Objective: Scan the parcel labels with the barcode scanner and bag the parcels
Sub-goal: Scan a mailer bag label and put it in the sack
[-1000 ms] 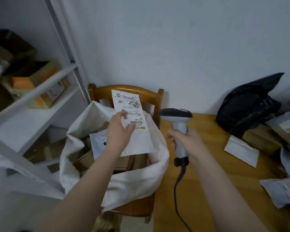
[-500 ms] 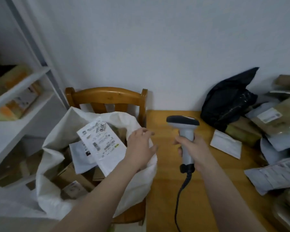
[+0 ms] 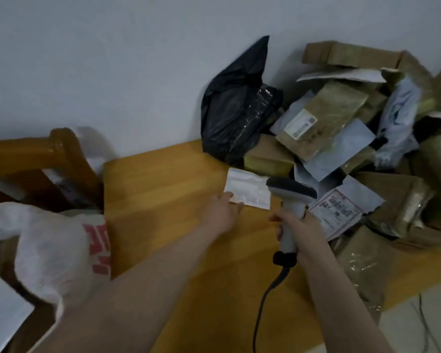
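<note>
White parcel [image 3: 250, 192] lies touching left hand [image 3: 222, 212] fingertips.

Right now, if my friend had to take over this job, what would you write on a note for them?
Left hand: open, fingers touching the near edge of the flat white parcel on the table; it is not gripped yet.
Right hand: holds the barcode scanner by its handle, just right of that parcel.
White sack: by the chair, left of the table. A bagged parcel shows in its mouth, so some are done.
Left to do: lift the flat white parcel, scan its label and bag it. Then do the parcel pile on the right.
</note>
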